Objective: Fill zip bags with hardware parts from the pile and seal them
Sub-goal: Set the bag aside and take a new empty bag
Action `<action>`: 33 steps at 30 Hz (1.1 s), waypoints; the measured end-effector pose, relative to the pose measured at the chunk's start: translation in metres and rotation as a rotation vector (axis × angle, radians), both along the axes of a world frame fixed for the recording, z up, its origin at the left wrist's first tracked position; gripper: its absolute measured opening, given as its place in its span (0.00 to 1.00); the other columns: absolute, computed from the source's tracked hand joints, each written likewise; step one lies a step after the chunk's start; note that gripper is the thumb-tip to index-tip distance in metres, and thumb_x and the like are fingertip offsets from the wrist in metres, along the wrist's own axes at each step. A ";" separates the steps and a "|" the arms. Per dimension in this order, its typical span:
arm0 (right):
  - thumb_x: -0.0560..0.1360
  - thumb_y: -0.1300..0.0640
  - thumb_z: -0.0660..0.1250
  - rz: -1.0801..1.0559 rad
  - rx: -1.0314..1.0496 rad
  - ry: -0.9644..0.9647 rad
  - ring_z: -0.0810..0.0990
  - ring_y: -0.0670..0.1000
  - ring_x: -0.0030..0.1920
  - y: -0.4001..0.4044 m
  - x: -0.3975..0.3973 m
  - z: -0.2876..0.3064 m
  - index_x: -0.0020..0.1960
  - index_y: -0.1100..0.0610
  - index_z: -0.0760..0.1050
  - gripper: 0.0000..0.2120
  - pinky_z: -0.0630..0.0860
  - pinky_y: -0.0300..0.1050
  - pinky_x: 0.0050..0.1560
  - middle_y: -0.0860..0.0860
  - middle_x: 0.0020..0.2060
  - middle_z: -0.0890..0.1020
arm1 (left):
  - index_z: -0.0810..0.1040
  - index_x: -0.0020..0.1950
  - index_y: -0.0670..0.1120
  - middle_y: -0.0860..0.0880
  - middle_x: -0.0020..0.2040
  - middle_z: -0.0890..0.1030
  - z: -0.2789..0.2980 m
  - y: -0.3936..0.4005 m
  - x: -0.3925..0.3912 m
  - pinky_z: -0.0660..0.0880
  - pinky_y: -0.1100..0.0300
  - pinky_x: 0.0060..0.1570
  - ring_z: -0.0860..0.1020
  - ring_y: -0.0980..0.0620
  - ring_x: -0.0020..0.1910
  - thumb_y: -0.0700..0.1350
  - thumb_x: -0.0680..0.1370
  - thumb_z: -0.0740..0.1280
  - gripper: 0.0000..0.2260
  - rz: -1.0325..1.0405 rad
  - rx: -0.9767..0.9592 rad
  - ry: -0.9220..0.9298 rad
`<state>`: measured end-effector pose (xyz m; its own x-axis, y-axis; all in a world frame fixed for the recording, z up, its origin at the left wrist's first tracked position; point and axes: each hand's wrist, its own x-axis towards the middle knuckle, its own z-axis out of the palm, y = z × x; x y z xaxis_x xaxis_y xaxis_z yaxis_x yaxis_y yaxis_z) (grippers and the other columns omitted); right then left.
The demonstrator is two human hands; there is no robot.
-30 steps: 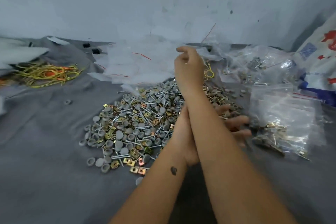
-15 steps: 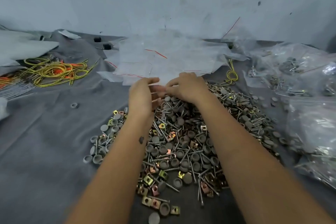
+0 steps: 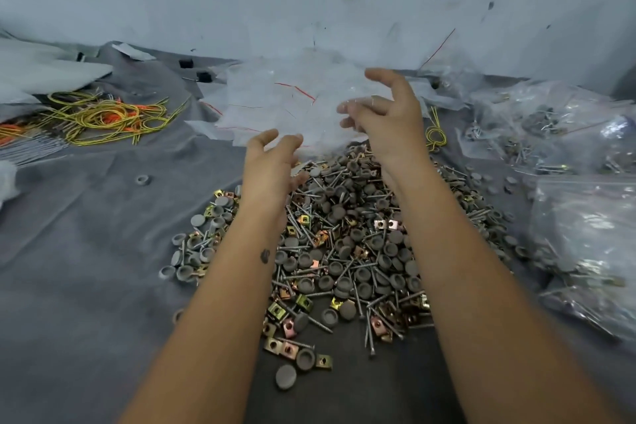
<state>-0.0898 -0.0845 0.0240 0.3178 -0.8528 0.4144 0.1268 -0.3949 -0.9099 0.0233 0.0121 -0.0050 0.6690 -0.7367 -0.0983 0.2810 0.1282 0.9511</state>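
Observation:
A large pile of hardware parts (image 3: 347, 251), made of grey caps, screws and brass clips, lies on the grey cloth (image 3: 86, 286). Behind it is a stack of empty clear zip bags (image 3: 275, 103) with red seal lines. My right hand (image 3: 385, 117) is raised over the far edge of the pile, and its fingers curl round a clear zip bag (image 3: 344, 110) that is hard to make out against the stack. My left hand (image 3: 272, 165) hovers lower and to the left with fingers loosely curved, thumb apart, nothing plainly in it.
Filled bags of parts (image 3: 592, 244) lie at the right, with more (image 3: 537, 120) behind them. Yellow and orange wire loops (image 3: 103, 117) sit at the left, and a small yellow loop (image 3: 435, 138) by my right wrist. A wall stands close behind.
A second ago my arms were crossed, the right reaching far forward. Both hands then met at the bag stack's edge. Now they have lifted and moved apart, the right higher.

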 end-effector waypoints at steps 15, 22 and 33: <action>0.75 0.72 0.58 -0.204 0.316 -0.164 0.71 0.39 0.26 0.047 -0.054 -0.024 0.43 0.56 0.79 0.16 0.74 0.37 0.33 0.43 0.28 0.78 | 0.80 0.58 0.45 0.51 0.42 0.85 -0.017 0.020 -0.004 0.73 0.62 0.42 0.79 0.58 0.36 0.45 0.65 0.74 0.22 -0.424 -0.158 -0.145; 0.74 0.65 0.64 -0.640 -0.289 0.338 0.74 0.50 0.57 0.052 -0.041 -0.019 0.60 0.52 0.75 0.17 0.72 0.46 0.56 0.49 0.56 0.76 | 0.83 0.48 0.51 0.56 0.38 0.81 -0.019 0.021 -0.003 0.73 0.64 0.43 0.75 0.59 0.39 0.42 0.76 0.71 0.04 0.061 -0.243 -0.270; 0.72 0.57 0.72 -0.114 -0.120 0.162 0.79 0.43 0.35 0.076 -0.010 -0.050 0.49 0.47 0.76 0.09 0.78 0.43 0.37 0.45 0.34 0.81 | 0.85 0.53 0.51 0.58 0.42 0.72 -0.036 0.015 -0.020 0.66 0.75 0.44 0.73 0.55 0.48 0.39 0.75 0.69 0.11 0.179 -0.095 -1.065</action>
<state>-0.1002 -0.0084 -0.0257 0.2934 -0.8348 0.4659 -0.0690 -0.5046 -0.8606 0.0033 0.0270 -0.0407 0.4759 -0.5936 0.6490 -0.7134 0.1710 0.6796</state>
